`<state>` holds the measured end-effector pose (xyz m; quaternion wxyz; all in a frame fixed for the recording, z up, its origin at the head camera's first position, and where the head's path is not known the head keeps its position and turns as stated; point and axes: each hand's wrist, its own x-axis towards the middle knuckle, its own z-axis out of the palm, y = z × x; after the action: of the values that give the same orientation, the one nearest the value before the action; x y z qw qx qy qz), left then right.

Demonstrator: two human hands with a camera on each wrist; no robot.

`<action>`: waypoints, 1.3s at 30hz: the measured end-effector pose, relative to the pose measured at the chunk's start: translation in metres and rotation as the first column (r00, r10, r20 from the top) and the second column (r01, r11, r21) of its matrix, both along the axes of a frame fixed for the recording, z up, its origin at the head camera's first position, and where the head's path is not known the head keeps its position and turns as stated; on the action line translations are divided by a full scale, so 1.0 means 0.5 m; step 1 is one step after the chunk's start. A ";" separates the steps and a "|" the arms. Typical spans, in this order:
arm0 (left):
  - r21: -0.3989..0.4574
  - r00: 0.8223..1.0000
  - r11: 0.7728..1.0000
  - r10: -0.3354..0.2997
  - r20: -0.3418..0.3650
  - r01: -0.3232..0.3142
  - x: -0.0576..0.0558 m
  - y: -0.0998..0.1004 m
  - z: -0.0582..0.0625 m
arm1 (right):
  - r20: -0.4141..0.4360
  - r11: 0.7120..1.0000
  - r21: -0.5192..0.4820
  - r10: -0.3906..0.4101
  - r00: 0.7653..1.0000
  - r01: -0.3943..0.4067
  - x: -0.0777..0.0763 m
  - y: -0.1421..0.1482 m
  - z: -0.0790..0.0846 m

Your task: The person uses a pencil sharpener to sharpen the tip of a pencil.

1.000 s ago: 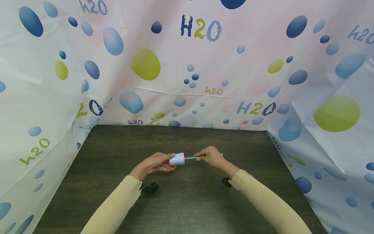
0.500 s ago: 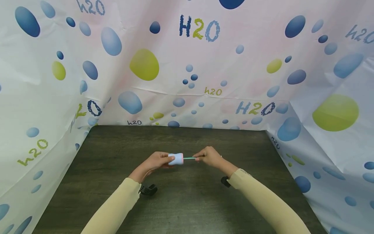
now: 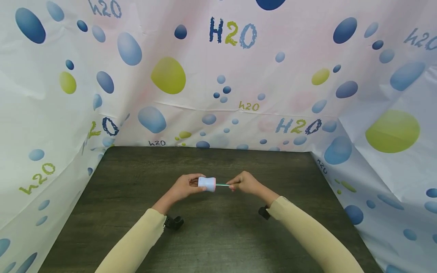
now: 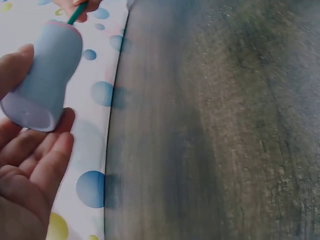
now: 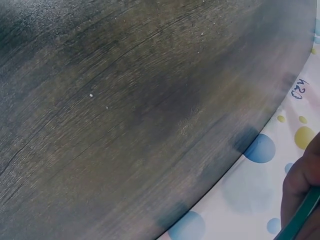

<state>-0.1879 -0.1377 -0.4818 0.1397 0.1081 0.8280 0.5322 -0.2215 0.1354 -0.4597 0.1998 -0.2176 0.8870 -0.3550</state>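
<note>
A waisted, light blue pencil sharpener [image 3: 207,184] with a pink rim lies sideways in the air above the table. My left hand [image 3: 183,187] holds it at its left end, thumb on the near side and fingers behind. From the rimmed end sticks a green pencil [image 3: 222,185], which my right hand [image 3: 247,182] pinches between thumb and fingers. In the left wrist view the sharpener [image 4: 47,70] shows its pale, closed base, and fingers lie beneath it. The pencil's inner end is hidden inside the sharpener. At the right wrist view's lower corner, the pencil [image 5: 301,215] runs past my fingers.
Below both hands spreads a dark wood-grain table [image 3: 218,235]. White sheeting [image 3: 218,76] printed with blue and green drops stands behind it and along both sides. A black wrist strap [image 3: 174,223] hangs at my left wrist.
My left hand has turned about the sharpener and shifted its grip: fingers first showed below it, now the thumb lies on the near side. The right hand stays nearly still with the pencil.
</note>
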 end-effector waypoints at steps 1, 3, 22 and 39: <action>0.000 1.000 1.000 0.005 -0.014 -0.005 0.002 0.001 -0.001 | 0.002 1.000 0.001 -0.002 1.000 0.002 -0.001 0.000 0.000; -0.001 0.999 1.000 0.017 -0.040 -0.017 0.004 0.003 -0.003 | -0.008 1.000 0.010 0.001 1.000 -0.001 -0.001 0.001 -0.001; 0.125 0.969 0.975 0.156 0.194 -0.182 -0.010 -0.002 0.019 | -0.204 0.999 0.029 -0.011 0.979 0.017 0.015 -0.001 0.004; 0.241 0.830 0.950 0.032 0.557 -0.199 -0.018 -0.003 0.016 | -0.225 1.000 0.021 0.007 0.974 -0.002 0.012 0.005 0.014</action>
<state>-0.1970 -0.1392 -0.4740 0.3198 -0.0799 0.6716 0.6635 -0.2157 0.1379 -0.4529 0.1011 -0.2563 0.9071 -0.3183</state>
